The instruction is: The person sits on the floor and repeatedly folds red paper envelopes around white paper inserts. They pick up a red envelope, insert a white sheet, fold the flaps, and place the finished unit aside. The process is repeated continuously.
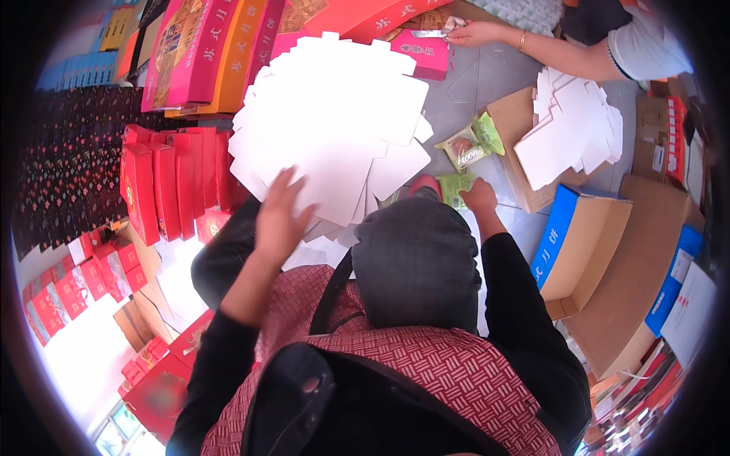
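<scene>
Our left hand [280, 213] lies spread flat on the fanned pile of white card blanks [334, 129] before our knees, our right hand [479, 196] curled on a green packet [455, 186] – so we judge the loose pile may slide apart if we push sideways.

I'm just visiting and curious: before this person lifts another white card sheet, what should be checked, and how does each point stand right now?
1. Left hand lies on the fanned white card stack: ok.
2. Fingers closed on one single sheet: cannot tell.
3. Right hand free: cannot tell, it rests at a green packet.
4. Co-worker's hand away from the stack: ok.
5. Red boxes beside the stack, not on it: ok.
</scene>
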`<state>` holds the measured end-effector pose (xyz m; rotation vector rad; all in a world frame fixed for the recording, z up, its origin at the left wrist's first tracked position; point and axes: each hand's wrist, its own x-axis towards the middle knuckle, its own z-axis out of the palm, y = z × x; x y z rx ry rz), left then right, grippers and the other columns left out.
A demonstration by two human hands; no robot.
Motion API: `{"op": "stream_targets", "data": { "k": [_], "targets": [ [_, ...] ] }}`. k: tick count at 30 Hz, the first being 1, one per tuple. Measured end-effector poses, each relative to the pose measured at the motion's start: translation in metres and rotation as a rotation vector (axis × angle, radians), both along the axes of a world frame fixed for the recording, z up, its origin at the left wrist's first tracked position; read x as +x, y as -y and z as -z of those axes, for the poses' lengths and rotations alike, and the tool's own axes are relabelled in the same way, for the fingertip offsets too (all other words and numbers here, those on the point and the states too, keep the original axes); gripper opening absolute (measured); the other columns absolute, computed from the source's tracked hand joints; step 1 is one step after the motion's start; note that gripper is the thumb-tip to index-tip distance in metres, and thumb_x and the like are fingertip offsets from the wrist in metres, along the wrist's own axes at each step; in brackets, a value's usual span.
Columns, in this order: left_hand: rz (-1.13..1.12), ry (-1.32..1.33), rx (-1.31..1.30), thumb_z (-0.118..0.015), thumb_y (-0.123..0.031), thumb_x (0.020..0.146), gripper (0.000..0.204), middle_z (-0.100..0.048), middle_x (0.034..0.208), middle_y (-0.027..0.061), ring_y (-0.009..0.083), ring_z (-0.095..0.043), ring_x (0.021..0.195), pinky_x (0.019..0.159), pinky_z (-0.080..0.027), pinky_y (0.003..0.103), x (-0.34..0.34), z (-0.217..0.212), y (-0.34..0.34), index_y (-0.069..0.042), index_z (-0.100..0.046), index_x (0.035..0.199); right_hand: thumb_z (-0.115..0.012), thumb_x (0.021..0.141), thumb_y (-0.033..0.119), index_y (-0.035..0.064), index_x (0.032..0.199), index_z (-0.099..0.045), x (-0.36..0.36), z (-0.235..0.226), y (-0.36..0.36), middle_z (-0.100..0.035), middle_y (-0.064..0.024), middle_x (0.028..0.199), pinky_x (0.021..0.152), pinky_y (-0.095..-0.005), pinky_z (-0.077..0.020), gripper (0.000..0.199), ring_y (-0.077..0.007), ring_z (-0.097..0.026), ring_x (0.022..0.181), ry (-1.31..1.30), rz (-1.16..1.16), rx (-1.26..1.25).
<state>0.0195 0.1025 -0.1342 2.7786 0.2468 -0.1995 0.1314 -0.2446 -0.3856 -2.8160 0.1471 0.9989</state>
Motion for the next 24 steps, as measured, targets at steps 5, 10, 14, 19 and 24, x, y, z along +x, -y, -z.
{"op": "stream_targets", "data": {
  "k": [5, 10, 14, 19, 24],
  "targets": [
    [0.055, -0.255, 0.104, -0.075, -0.041, 0.068, 0.091, -0.021, 0.144, 0.0223, 0.0415, -0.018, 0.134, 0.106, -0.024, 0.05, 0.045, 0.067, 0.044, -0.005, -0.029, 0.138, -0.063, 0.078, 0.012, 0.0028, 0.102, -0.057, 0.076, -0.104, -0.072, -0.06, -0.0161, 0.102, 0.079, -0.0405, -0.0476, 0.027, -0.0324, -0.059, 0.091, 0.456, 0.006, 0.827],
    [-0.028, -0.173, 0.016, -0.074, -0.036, 0.07, 0.085, -0.023, 0.143, 0.0237, 0.0419, -0.018, 0.134, 0.106, -0.023, 0.051, 0.042, 0.071, 0.036, -0.003, -0.032, 0.136, -0.062, 0.079, 0.013, 0.0009, 0.127, -0.043, 0.164, -0.144, -0.163, -0.049, -0.0182, 0.123, 0.096, -0.038, -0.0376, 0.053, -0.0339, -0.048, 0.112, 0.792, -0.412, 0.755],
    [-0.381, 0.088, -0.059, -0.068, -0.024, 0.075, 0.073, -0.021, 0.143, 0.0277, 0.0411, -0.015, 0.135, 0.107, -0.019, 0.049, 0.008, 0.068, 0.021, 0.002, -0.034, 0.134, -0.063, 0.078, 0.016, -0.0017, 0.129, -0.039, 0.192, -0.132, -0.201, -0.047, -0.0189, 0.125, 0.101, -0.039, -0.0331, 0.058, -0.0346, -0.045, 0.114, 0.681, -0.573, 0.58],
    [-1.288, 0.161, -0.882, -0.055, -0.005, 0.075, 0.044, -0.054, 0.11, 0.0191, 0.0256, -0.056, 0.097, 0.082, -0.047, 0.032, -0.034, 0.054, 0.018, 0.007, -0.045, 0.117, -0.064, 0.077, 0.016, 0.0023, 0.116, -0.051, 0.178, -0.136, -0.219, -0.057, -0.0199, 0.109, 0.089, -0.0422, -0.0431, 0.043, -0.0357, -0.054, 0.103, 0.528, -0.543, 0.505],
    [-1.445, 0.216, -1.286, -0.057, -0.002, 0.076, 0.029, -0.059, 0.098, 0.0154, 0.0247, -0.06, 0.088, 0.073, -0.05, 0.033, -0.065, 0.087, -0.004, 0.004, -0.05, 0.103, -0.065, 0.076, 0.018, 0.0031, 0.095, -0.06, 0.155, -0.138, -0.215, -0.062, -0.021, 0.087, 0.075, -0.0455, -0.0467, 0.025, -0.0362, -0.06, 0.085, 0.485, -0.652, 0.477]
  ]
}}
